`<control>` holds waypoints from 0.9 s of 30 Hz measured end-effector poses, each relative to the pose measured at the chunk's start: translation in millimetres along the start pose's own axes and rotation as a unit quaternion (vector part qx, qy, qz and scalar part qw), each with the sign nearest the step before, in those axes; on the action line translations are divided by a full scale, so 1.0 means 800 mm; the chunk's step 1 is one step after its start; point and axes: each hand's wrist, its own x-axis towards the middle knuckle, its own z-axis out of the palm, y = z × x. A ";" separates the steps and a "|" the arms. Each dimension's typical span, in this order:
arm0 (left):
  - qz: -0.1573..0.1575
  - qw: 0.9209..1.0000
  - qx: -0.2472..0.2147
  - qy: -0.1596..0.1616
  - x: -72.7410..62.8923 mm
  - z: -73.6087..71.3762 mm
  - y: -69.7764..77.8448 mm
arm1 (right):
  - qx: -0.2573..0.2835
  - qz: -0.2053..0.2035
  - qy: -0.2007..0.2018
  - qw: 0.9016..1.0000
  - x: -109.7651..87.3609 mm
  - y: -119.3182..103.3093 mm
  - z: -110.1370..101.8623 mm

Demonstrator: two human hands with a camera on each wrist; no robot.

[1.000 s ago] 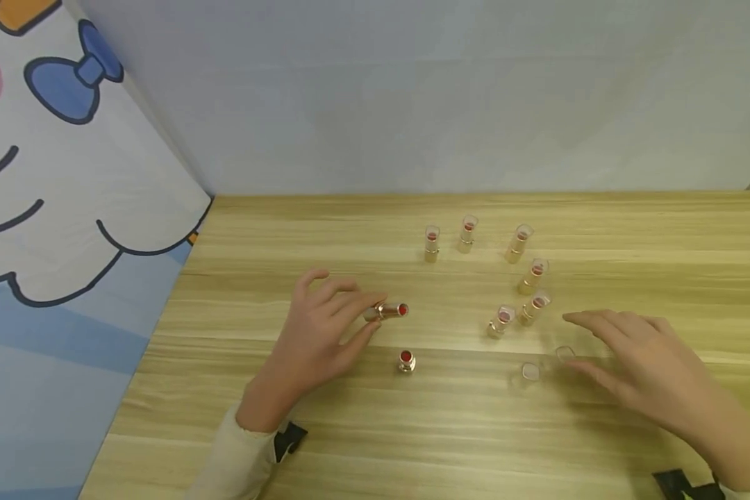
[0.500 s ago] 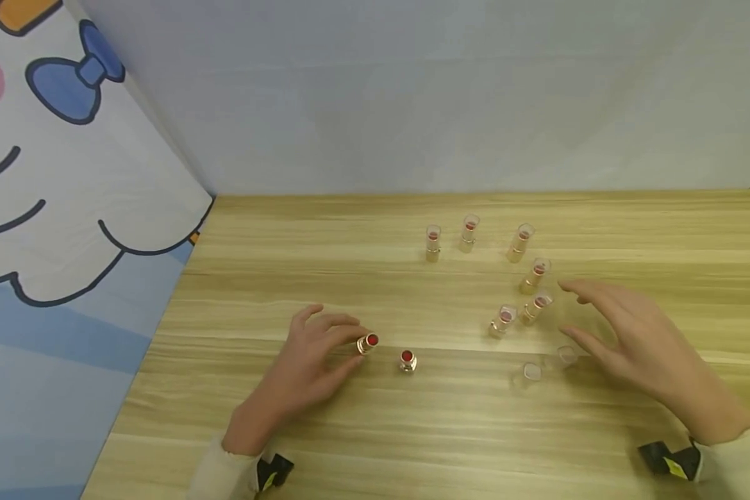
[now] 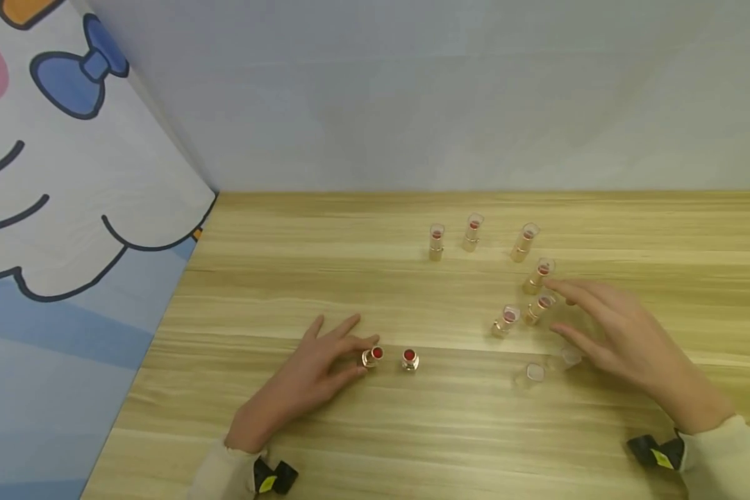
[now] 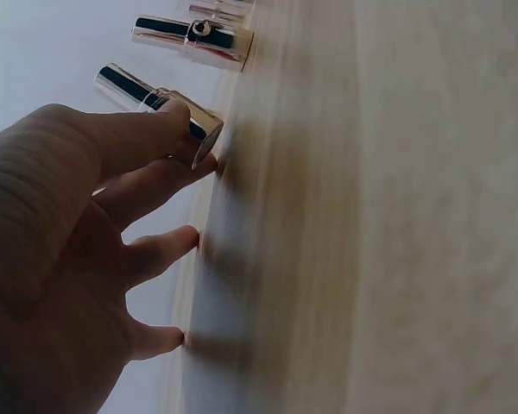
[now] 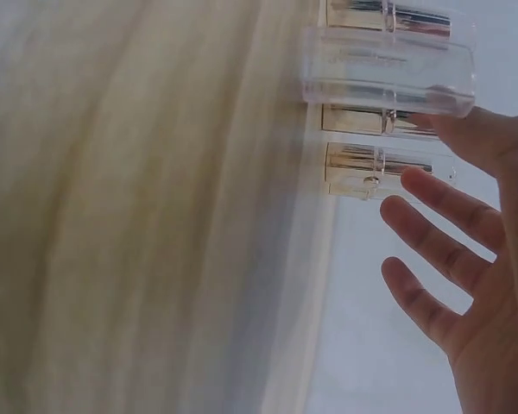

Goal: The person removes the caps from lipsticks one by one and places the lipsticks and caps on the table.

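Note:
My left hand [image 3: 306,375] pinches an uncapped lipstick [image 3: 372,357] between thumb and forefinger, its red tip showing. In the left wrist view this lipstick [image 4: 125,84] leans, its base edge right at the wood, and the other fingers are spread. A second uncapped lipstick [image 3: 410,359] stands upright just to its right. My right hand [image 3: 631,340] holds nothing; its fingers are apart beside a capped lipstick [image 3: 539,276] and another capped lipstick [image 3: 536,310]. Two clear lipstick caps stand below: one cap [image 3: 535,373] in full view, the other cap [image 3: 571,357] close under the right thumb.
More capped lipsticks stand farther back, including a lipstick [image 3: 436,243] at the left and a lipstick [image 3: 525,243] at the right. One capped lipstick [image 3: 505,322] is nearer the middle. The wooden table [image 3: 325,264] meets a pale backdrop [image 3: 412,125] behind.
My left hand has brought its lipstick down and nearer, beside the other uncapped one. My right hand has moved left and away from me, from the caps to the capped lipsticks.

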 end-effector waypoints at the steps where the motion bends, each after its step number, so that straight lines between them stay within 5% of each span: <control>1: -0.002 1.000 0.000 -0.005 0.000 0.000 0.000 | -0.002 -0.002 0.000 1.000 0.000 0.000 0.001; 27: -0.023 0.995 -0.093 -0.026 -0.002 0.008 -0.021 | 0.079 0.027 -0.014 0.996 0.007 0.003 0.013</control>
